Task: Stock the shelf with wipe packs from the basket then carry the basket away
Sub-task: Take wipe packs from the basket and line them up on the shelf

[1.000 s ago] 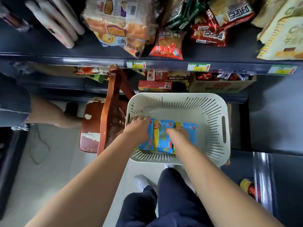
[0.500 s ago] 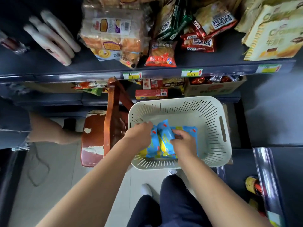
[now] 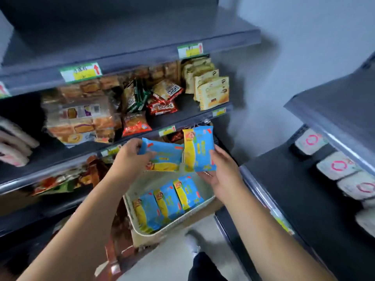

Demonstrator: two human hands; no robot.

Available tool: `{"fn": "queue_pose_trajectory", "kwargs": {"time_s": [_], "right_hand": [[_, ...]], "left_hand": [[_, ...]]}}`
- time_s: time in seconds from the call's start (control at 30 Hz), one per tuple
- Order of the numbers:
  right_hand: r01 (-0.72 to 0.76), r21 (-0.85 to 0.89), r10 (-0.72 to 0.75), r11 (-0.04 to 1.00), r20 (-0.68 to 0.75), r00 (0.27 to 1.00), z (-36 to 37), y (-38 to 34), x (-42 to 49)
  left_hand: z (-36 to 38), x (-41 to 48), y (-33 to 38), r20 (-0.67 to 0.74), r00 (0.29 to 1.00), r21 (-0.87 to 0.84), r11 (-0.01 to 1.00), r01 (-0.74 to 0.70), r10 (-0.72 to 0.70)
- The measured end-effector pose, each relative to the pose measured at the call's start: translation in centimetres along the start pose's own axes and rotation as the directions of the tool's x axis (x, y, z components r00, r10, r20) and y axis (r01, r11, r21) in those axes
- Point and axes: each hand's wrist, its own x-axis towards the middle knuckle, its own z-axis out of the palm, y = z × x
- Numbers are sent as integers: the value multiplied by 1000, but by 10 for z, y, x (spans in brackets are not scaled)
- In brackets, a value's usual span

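Three packs (image 3: 168, 201) lie along the basket's (image 3: 174, 227) left wall. Above, the left hand (image 3: 129, 157) grips a pack (image 3: 165, 159) and the right hand (image 3: 221, 171) cups a second pack (image 3: 199, 151): mid-stocking. Next comes finding bare space, perhaps on the right shelf (image 3: 284, 189). Blur smears the labels, and the hands hide the basket's far rim.

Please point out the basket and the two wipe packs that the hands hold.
basket (image 3: 146, 185), head view, bare inner wall.
left pack (image 3: 166, 156), head view, middle of its blue face.
right pack (image 3: 199, 150), head view, middle of its front.
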Motion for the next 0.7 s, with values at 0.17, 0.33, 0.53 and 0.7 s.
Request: {"fn": "queue_pose_trajectory", "kwargs": {"time_s": [0.17, 0.33, 0.53, 0.7], "right_hand": [[126, 128, -130, 984, 21, 991, -19, -34, -65], [324, 44, -322, 945, -50, 945, -52, -61, -140], [501, 62, -456, 863, -334, 825, -115, -95, -225], [627, 23, -509, 779, -561, 653, -182, -125, -296]], "left_hand": [[-7, -41, 49, 56, 987, -188, 973, -134, 147], [15, -88, 86, 159, 958, -355, 919, -170, 239], [68, -146, 137, 279, 867, -447, 854, -264, 414], [121, -202, 189, 367, 771, -513, 805, -298, 520]]}}
